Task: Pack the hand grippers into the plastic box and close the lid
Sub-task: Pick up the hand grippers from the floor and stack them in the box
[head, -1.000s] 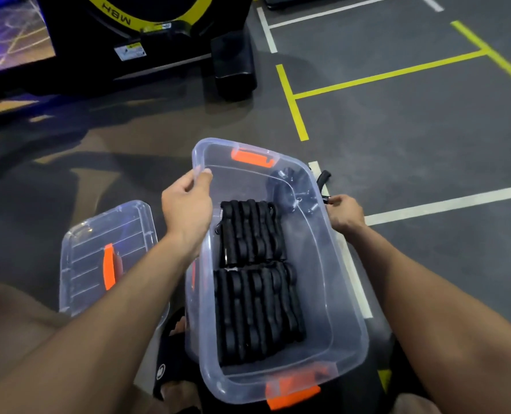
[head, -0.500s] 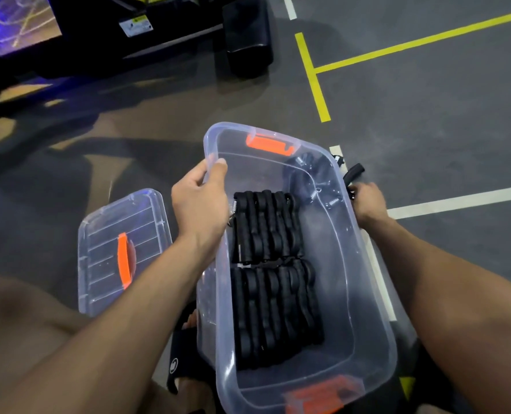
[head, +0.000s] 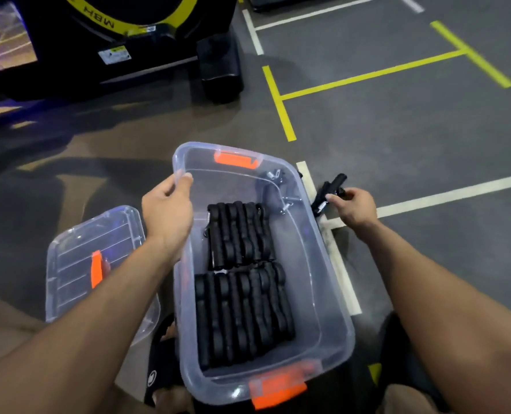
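The left hand (head: pixel 167 213) grips the far left rim of the clear plastic box (head: pixel 323 294), where two rows of hand grippers (head: pixel 242 282) lie. Right of the box, the right hand (head: pixel 352 209) pinches a loose hand gripper (head: pixel 329 192); the lid (head: pixel 78 264) lies left of the box on the floor

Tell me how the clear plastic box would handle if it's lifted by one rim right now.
The plastic box probably feels heavy for its size: two dense rows of hand grippers fill its left side. Its thin clear walls likely flex where the left hand grips the rim. Weight sits off-centre, so it may tilt leftward.
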